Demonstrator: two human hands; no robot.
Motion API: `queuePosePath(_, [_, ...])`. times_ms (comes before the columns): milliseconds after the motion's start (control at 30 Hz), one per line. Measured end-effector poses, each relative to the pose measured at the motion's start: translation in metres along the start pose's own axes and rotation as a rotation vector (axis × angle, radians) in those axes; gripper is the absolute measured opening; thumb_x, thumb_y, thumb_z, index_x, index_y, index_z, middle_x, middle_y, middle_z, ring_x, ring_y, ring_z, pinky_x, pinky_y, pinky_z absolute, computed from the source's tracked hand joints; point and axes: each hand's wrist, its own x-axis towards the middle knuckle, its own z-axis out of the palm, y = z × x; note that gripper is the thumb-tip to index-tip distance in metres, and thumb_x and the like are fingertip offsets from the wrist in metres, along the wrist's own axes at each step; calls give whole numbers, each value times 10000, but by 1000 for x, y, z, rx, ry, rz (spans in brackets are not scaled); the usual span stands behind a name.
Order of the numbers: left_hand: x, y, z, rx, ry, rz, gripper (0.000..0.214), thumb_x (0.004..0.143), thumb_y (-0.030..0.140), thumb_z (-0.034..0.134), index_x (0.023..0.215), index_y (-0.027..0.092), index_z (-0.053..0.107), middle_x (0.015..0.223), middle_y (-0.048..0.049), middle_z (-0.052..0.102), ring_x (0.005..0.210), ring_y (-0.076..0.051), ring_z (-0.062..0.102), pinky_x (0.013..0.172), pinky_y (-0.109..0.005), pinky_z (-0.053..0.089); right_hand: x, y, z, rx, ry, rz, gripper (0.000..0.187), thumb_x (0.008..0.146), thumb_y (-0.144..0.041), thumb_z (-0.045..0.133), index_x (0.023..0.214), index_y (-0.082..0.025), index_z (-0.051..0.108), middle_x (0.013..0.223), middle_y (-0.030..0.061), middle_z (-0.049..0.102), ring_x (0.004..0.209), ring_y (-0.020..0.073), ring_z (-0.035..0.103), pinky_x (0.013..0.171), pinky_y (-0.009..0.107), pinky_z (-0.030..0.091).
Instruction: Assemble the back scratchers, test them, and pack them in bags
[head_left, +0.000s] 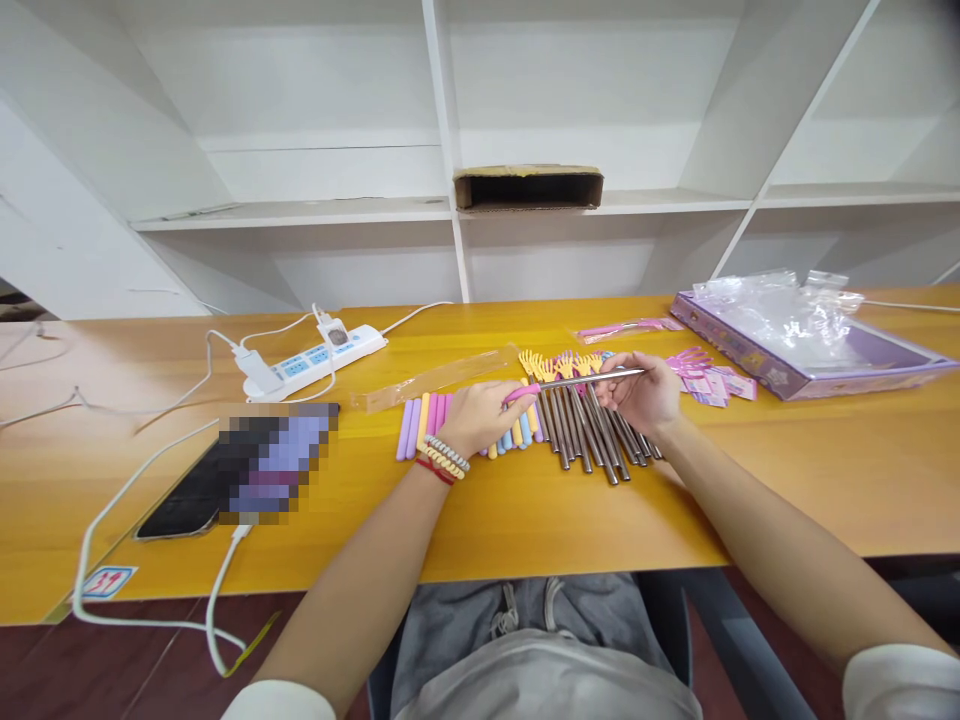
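My left hand is closed around a pink handle sleeve that sits at one end of a metal rod. The rod slants across to my right hand, whose fingers close on its far end. Underneath lie several metal back scratcher rods side by side, with yellow hand-shaped heads at their far ends. Loose handle sleeves in purple, pink, yellow and blue lie in a row, partly hidden by my left hand. A pink hand-shaped head shows beyond my right hand.
A purple box holding clear plastic bags stands at the right. Printed cards, a bagged pink item and a clear sleeve lie around. A power strip, phone and cables occupy the left; shelves rise behind.
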Motion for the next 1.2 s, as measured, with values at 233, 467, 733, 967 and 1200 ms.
queuePosePath(233, [-2, -3, -2, 69, 28, 57, 464, 882, 533, 339, 751, 203, 638, 701, -31, 651, 664, -164, 576, 580, -279, 324, 1, 8, 0, -69, -59, -31, 362, 685, -510, 442, 737, -170, 555, 602, 69, 614, 452, 131, 485, 417, 242, 300])
queuePosePath(467, [-3, -3, -2, 75, 22, 135, 457, 882, 529, 346, 812, 198, 654, 740, -43, 674, 697, -169, 599, 581, -272, 317, 1, 12, 2, -65, -129, -178, 352, 713, -488, 438, 689, -164, 574, 573, 77, 620, 425, 138, 491, 403, 250, 316])
queuePosePath(733, [-5, -1, -1, 66, 37, 137, 452, 884, 527, 346, 817, 209, 660, 713, -36, 670, 670, -164, 596, 565, -269, 307, 1, 16, 1, -115, -168, -189, 377, 742, -522, 442, 733, -169, 575, 619, 82, 641, 440, 141, 505, 426, 266, 348])
queuePosePath(967, [-1, -5, -2, 57, 73, 140, 424, 867, 514, 398, 736, 200, 651, 658, -28, 647, 628, -159, 571, 549, -271, 291, 2, 14, 2, -95, -170, -123, 351, 728, -489, 458, 746, -162, 583, 610, 71, 626, 428, 127, 483, 406, 248, 306])
queuePosePath(1200, [4, -34, -14, 10, 128, 83, 373, 826, 483, 497, 671, 181, 650, 649, -30, 638, 616, -145, 553, 592, -269, 352, 8, -2, -14, 17, 26, -168, 363, 723, -543, 520, 792, -190, 572, 554, -2, 546, 425, 98, 457, 404, 232, 302])
